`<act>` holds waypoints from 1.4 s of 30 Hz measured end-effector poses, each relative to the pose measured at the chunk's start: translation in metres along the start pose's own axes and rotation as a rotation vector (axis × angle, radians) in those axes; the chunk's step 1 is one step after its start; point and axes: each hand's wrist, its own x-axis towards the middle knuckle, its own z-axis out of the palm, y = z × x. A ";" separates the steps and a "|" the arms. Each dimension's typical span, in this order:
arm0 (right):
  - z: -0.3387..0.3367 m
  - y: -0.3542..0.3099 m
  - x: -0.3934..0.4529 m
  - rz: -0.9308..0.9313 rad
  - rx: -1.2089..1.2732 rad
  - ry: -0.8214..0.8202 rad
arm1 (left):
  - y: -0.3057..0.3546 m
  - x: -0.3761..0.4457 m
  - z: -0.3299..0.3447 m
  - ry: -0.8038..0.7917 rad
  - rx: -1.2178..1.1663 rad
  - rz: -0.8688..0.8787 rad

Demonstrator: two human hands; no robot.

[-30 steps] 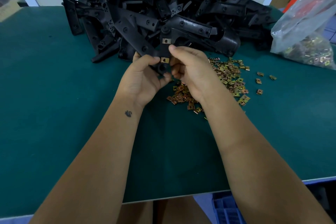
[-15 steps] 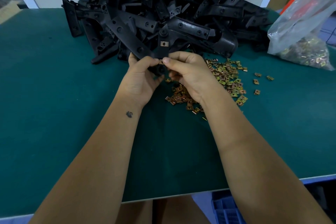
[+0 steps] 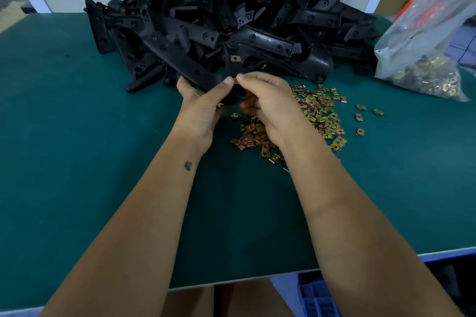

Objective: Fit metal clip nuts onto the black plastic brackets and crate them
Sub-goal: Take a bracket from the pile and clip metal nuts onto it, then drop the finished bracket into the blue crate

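Note:
My left hand (image 3: 203, 108) grips the lower end of a black plastic bracket (image 3: 233, 67), held upright above the green table. A brass clip nut (image 3: 235, 58) sits fitted on the bracket's upper part. My right hand (image 3: 268, 103) pinches a second clip nut (image 3: 235, 81) against the bracket, thumb tip to thumb tip with the left hand; that nut is mostly hidden by the fingers. Loose clip nuts (image 3: 318, 116) lie scattered on the mat just right of and under my right hand.
A big heap of black brackets (image 3: 231, 8) fills the back of the green table (image 3: 77, 162). A clear plastic bag of clip nuts (image 3: 427, 64) lies at the back right. A blue crate (image 3: 319, 298) shows below the table's front edge.
Both hands drew the bracket slightly down and toward me. The thumbs closed over the lower clip nut, which was plainly visible a second ago and now is nearly covered.

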 end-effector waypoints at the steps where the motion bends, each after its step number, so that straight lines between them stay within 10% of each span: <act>1: 0.000 0.000 0.000 -0.001 0.000 0.002 | -0.001 0.000 0.001 0.015 0.026 -0.005; 10: 0.002 -0.001 0.000 0.004 0.347 -0.175 | 0.002 0.006 -0.001 0.205 -0.059 -0.010; 20: 0.015 0.000 -0.007 -0.192 0.135 -0.295 | 0.020 -0.004 0.003 0.240 -0.546 -0.069; 28: -0.006 -0.004 -0.003 -0.137 0.092 0.113 | 0.011 -0.010 0.014 0.158 -0.065 -0.099; 37: -0.056 -0.013 -0.041 -0.174 0.707 0.176 | -0.001 -0.047 0.072 0.023 0.088 -0.063; 42: -0.149 -0.008 -0.116 -0.293 0.561 0.636 | -0.043 -0.094 0.161 -0.193 0.044 -0.336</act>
